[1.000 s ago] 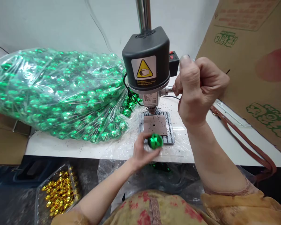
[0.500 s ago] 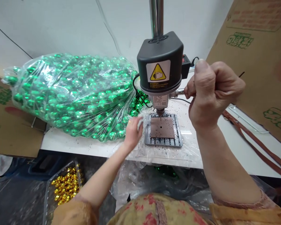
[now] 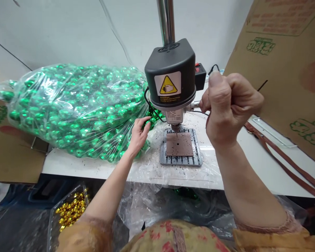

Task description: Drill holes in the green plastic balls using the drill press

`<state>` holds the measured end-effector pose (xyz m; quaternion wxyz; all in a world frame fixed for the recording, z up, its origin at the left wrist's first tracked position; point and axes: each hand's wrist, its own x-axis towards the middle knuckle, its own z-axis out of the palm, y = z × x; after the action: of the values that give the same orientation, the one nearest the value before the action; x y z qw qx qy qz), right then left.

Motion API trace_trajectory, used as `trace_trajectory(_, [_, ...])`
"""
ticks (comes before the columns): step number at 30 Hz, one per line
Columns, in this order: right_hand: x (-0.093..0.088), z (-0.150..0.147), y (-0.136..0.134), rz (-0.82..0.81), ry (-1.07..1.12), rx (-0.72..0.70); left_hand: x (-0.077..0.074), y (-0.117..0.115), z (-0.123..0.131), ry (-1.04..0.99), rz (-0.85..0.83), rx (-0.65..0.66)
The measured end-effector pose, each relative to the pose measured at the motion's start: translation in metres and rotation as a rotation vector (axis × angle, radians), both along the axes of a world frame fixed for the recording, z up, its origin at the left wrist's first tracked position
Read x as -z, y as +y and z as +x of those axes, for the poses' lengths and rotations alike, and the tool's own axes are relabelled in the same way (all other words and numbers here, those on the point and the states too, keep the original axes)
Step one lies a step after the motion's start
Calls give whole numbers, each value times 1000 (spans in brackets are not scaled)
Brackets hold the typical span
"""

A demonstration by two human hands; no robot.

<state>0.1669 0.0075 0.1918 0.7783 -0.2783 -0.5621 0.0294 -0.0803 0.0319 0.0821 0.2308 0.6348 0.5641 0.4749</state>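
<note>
My right hand (image 3: pixel 225 108) is closed in a fist around the feed handle (image 3: pixel 196 104) of a small bench drill press (image 3: pixel 170 70); its fingers hide most of the grip. My left hand (image 3: pixel 139 134) is at the mouth of a clear plastic bag (image 3: pixel 76 108) full of shiny green balls. Thumb and forefinger close about a green ball (image 3: pixel 148 122) there. Below the drill chuck (image 3: pixel 176 127), a brown square plate (image 3: pixel 180 148) with a small dark hole lies on the slotted metal base (image 3: pixel 196 160). Dark specks are scattered around it.
Cardboard boxes stand at the left (image 3: pixel 15 147) and right (image 3: pixel 286 70). A brown strap (image 3: pixel 278 154) lies on the white table (image 3: pixel 76 168). Below the table's front edge are a clear tray with gold balls (image 3: pixel 72 210) and crumpled plastic sheeting (image 3: pixel 141 199).
My left hand has moved from beside the drill base up and left to the green balls at the bag's mouth. My right hand keeps its grip. The view has shifted slightly.
</note>
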Motion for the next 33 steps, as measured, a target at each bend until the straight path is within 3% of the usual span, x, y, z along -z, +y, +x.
trace_trajectory(4, [0, 0, 0, -2, -23, 21, 7, -45, 37, -597, -345, 203])
trace_trajectory(7, [1, 0, 0, -22, 26, -5, 23, -59, 59, -743, -486, 281])
trace_trajectory(10, [3, 1, 1, -45, 64, -45, 37, -55, 67, -704, -492, 222])
trace_trajectory(15, [5, 2, 2, -9, -6, -35, 52, -41, 70, -485, -289, 108])
trace_trajectory(24, [-6, -3, -7, -4, 75, -64, 66, -31, 76, -339, -173, 193])
trace_trajectory(33, [8, 2, 0, -70, -12, -15, 71, -28, 81, -230, -117, 221])
